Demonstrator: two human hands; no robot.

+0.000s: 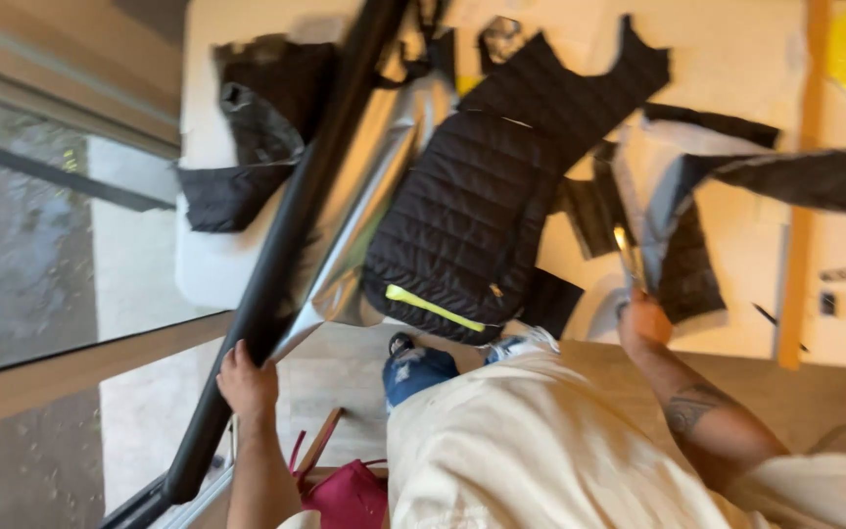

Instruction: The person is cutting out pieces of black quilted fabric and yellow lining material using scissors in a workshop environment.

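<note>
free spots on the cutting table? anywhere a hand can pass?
Bare table at the far right, between the quilted black panel and the orange strip. Another bare patch near the left corner, below the dark scraps. Crowded centre: fabric roll, silver sheet, cut pieces.

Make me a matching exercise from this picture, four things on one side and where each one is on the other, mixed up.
Things:
1. long black fabric roll
2. black quilted jacket panel
3. scissors
4. pink bag

Places:
A. flat on the white table, middle of the view
B. held in the right hand
C. on the floor near the person's legs
D. gripped by the left hand, running off the table's edge

Pairs: 1-D, 2-A, 3-B, 4-C
</note>
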